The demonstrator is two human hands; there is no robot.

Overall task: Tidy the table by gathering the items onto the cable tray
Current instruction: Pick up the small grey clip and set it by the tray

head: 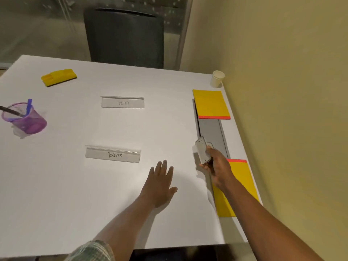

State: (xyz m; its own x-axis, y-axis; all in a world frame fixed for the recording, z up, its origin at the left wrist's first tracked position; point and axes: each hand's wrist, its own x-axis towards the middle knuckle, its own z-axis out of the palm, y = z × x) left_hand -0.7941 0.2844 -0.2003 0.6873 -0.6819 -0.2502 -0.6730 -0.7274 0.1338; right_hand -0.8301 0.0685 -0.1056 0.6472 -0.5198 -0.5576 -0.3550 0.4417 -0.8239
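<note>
A grey cable tray (pixel 211 131) runs along the white table's right side. Two yellow notepads lie over it, one at the far end (pixel 211 104) and one at the near end (pixel 243 183). My right hand (pixel 216 166) grips a small grey flat device (pixel 201 150), held tilted just above the tray's near part. My left hand (pixel 161 182) rests flat on the table with fingers spread, holding nothing. Two clear name plates lie mid-table, "BETH" (pixel 122 102) and "DEAR" (pixel 113 154). A yellow eraser block (pixel 58 77) sits at the far left.
A purple mesh pen cup (pixel 25 118) with pens stands at the left edge. A paper cup (pixel 217 79) stands at the far right corner by the yellow wall. A dark chair (pixel 124 37) faces the table's far edge (pixel 113 64).
</note>
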